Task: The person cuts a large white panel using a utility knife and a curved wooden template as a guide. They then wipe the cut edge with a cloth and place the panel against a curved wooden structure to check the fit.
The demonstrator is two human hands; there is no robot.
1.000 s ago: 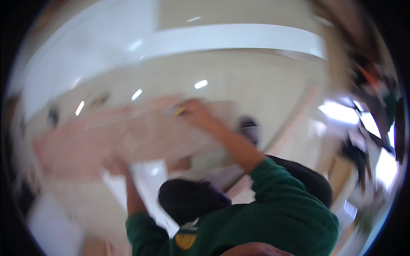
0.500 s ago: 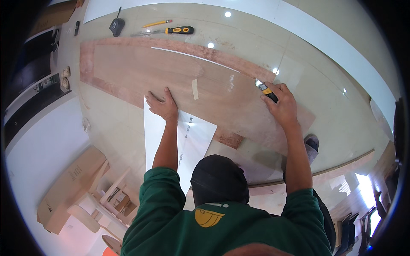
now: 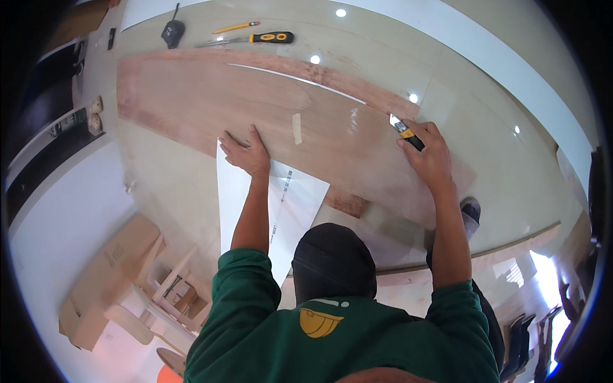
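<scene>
My right hand is closed around a black and yellow utility knife. The knife's blade is out, and its tip is at the far right edge of a thin brown sheet lying on the floor. Along that far edge runs a narrow white line, with a reddish-brown strip beyond it. My left hand lies flat on the brown sheet, fingers spread, at the top of a white printed sheet. A short piece of pale tape sits on the brown sheet between my hands.
Past the sheet lie a screwdriver-like tool with a black and yellow handle, a yellow pencil and a dark tape measure. A cardboard box stands at the lower left. A long wooden strip lies at the right.
The whole view has shifted slightly. Both hands and the knife keep nearly the same places on the brown sheet.
</scene>
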